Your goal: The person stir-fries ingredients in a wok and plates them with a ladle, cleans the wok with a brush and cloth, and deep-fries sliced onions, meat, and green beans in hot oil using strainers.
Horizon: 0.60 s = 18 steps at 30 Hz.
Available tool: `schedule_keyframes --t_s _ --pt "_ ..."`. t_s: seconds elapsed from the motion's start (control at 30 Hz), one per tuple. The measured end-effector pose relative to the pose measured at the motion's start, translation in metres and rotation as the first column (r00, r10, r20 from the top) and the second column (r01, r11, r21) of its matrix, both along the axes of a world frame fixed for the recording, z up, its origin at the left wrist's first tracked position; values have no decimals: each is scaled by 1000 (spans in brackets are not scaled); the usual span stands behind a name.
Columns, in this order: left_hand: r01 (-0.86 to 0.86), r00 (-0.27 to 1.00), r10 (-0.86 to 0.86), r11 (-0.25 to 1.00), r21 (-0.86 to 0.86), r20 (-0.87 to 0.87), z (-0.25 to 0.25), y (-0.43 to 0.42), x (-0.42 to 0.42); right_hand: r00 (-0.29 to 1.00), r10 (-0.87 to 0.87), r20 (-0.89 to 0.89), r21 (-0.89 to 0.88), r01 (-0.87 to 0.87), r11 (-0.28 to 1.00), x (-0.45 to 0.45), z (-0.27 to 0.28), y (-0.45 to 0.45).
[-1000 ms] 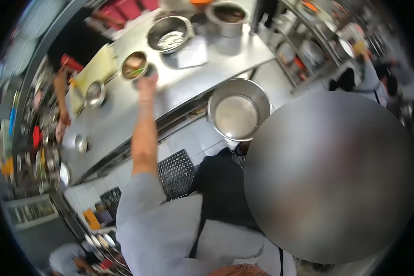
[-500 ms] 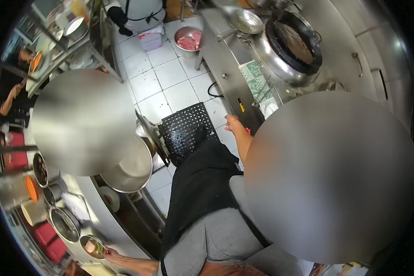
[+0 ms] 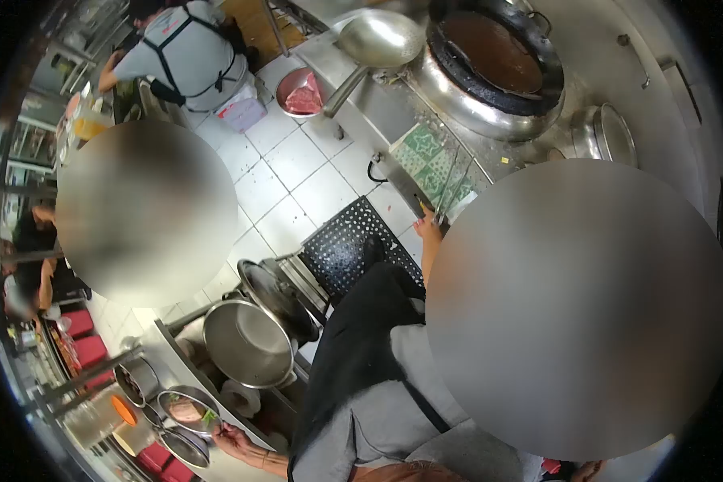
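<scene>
My left hand (image 3: 233, 442) is closed on the rim of a metal bowl (image 3: 169, 397) at the lower left. Inside the bowl lie a pale pink piece of food (image 3: 186, 411) and some greens (image 3: 210, 416). My right hand (image 3: 428, 226) reaches to the stove's front edge. Its fingers close around a small yellow-and-black object (image 3: 423, 207); their exact hold is too small to make out. Just beyond that hand, a green-and-white patterned sheet (image 3: 424, 153) lies on the stove ledge, with thin metal rods over it.
A dark wok (image 3: 490, 52) of brown liquid sits on the stove beside a long-handled pan (image 3: 381, 38). A large pot (image 3: 249, 341) stands at my left. Raw meat fills part of a floor bowl (image 3: 282, 84). A co-worker (image 3: 189, 56) sits ahead. Two blurred discs hide areas.
My view has shifted. My right hand has moved up to the yellow-and-black object at the stove edge. My left hand still holds the bowl. The seated co-worker shows more fully.
</scene>
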<state>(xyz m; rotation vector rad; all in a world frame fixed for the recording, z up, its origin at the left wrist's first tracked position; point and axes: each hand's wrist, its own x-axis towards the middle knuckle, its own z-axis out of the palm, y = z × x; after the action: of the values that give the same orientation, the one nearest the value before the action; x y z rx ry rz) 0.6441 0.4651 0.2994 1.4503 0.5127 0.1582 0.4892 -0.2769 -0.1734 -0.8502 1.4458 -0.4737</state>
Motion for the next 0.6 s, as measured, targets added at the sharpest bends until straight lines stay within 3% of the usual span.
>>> schedule_keyframes --t_s 0.07,0.1,0.17,0.2,0.27,0.33,0.4,0.43,0.47,0.5,0.53,0.57,0.6 --pt "-137 987 105 941 -309 -119 13 -56 33 999 -19 -39 32 20 999 -14 14 8" --pt "-122 981 66 939 -320 -180 -33 -7 48 998 -20 -58 21 21 1000 -19 9 14" --pt "40 927 -191 905 -423 -323 -6 -64 73 994 -6 -107 -100 -5 995 -27 -15 27" --pt "27 890 -206 914 -406 -407 -26 -53 91 990 3 -139 -174 -27 984 -27 -28 34" --pt "77 896 -238 914 -398 -374 5 -129 107 968 3 -251 -422 -112 899 -25 -64 52" --pt "118 889 -244 939 -322 -386 28 -192 125 933 -84 -349 -656 -180 733 -22 -103 67" --pt "204 895 -302 932 -299 -330 31 -225 143 923 -154 -353 -718 -161 678 -21 -138 76" --pt "259 901 -335 925 -278 -276 30 -236 151 985 -173 -9 -693 119 711 -21 -153 76" --pt "320 867 -405 899 -299 -290 26 -237 163 920 -202 337 -575 371 729 -18 -161 75" --pt "333 864 -416 895 -297 -284 32 -253 166 993 -114 -35 -669 62 741 -14 -124 77" --pt "350 869 -418 897 -271 -263 43 -281 164 879 -54 -474 -645 -305 700 -9 -87 80" --pt "364 874 -421 898 -246 -242 49 -299 163 648 -51 -760 -530 -572 626 -4 -45 83" --pt "455 830 -513 850 -266 -219 50 -308 167 669 -26 -743 -499 -527 688 -2 -66 86"
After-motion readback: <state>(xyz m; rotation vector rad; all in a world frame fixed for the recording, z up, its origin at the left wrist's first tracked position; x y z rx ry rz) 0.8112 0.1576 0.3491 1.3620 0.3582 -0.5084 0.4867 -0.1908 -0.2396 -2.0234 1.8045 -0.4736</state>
